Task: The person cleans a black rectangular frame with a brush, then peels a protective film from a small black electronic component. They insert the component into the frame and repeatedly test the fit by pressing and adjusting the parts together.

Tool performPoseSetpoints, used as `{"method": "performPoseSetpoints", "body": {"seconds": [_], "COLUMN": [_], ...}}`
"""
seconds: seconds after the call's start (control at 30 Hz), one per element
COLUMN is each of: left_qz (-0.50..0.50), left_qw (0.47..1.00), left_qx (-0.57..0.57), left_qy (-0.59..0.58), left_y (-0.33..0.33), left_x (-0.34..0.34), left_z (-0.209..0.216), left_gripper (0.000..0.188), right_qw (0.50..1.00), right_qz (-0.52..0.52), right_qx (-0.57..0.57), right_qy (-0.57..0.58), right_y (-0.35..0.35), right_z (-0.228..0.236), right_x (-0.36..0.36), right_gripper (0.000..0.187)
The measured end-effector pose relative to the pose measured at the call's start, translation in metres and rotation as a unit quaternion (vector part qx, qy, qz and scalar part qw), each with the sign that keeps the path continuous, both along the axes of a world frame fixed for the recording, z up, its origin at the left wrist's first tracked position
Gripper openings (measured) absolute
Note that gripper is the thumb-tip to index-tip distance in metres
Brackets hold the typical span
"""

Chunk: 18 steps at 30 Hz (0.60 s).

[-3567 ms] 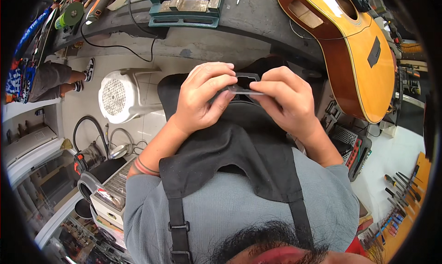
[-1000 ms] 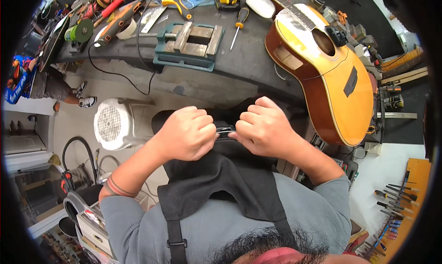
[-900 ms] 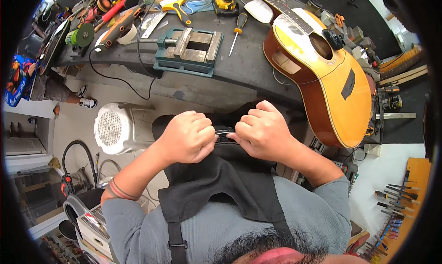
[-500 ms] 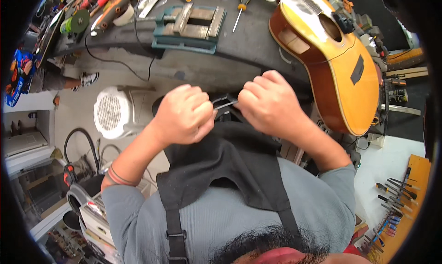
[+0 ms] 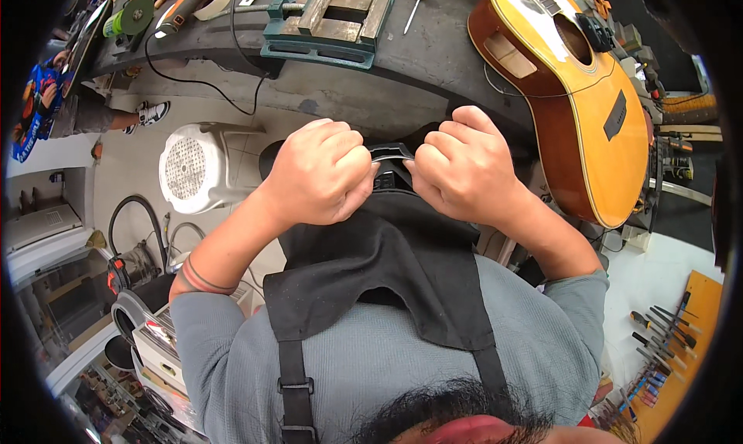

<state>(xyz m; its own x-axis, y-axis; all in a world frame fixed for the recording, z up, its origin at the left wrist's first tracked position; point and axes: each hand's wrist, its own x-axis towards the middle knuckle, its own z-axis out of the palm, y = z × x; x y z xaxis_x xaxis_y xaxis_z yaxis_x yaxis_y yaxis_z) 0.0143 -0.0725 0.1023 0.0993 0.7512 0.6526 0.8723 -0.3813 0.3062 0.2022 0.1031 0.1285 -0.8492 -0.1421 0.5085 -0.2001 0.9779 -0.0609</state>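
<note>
Above my lap, a thin, shiny strip (image 5: 393,157), bowed slightly upward, spans the gap between my fists. My left hand (image 5: 323,171) is closed round one end, thumb pressed against the curled fingers. The other end sits in my right hand (image 5: 462,165), also closed, with its thumb pointing inward. Both ends are hidden by my fingers, and the strip's exact kind cannot be made out. Below it hangs my black apron (image 5: 379,250).
Ahead stands a dark workbench (image 5: 429,68) bearing a green vise (image 5: 333,26), a screwdriver (image 5: 416,6) and an acoustic guitar (image 5: 580,111) at right. A white stool (image 5: 190,169) is at left. Another person's leg and shoe (image 5: 151,115) show at far left.
The strip now bows upward; before, it looked straighter and slanted. My hands have moved slightly up and a little to the right. The bench view has shifted upward.
</note>
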Motion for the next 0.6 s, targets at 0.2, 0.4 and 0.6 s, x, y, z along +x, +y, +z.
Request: {"method": "performPoseSetpoints", "body": {"seconds": [0.2,0.4,0.6], "left_qz": [0.009,-0.045,-0.039], "left_qw": [1.000,0.984,0.909], "left_qx": [-0.002,0.035,-0.040], "left_qy": [0.015,-0.166,-0.413], "left_y": [0.000,-0.012,-0.014], "left_x": [-0.004,-0.015,0.011], "left_z": [0.002,-0.015,-0.070], "left_gripper": [0.032,0.013,0.022], "right_qw": [0.999,0.933,0.698], "right_qz": [-0.006,-0.095,0.055], "right_qx": [0.003,-0.335,-0.713], "right_qy": [-0.037,-0.091,-0.027], "right_y": [0.007,0.014,-0.017], "right_z": [0.001,0.004,-0.043], "right_x": [-0.003,0.004,0.005], "right_gripper": [0.034,0.061,0.015]}}
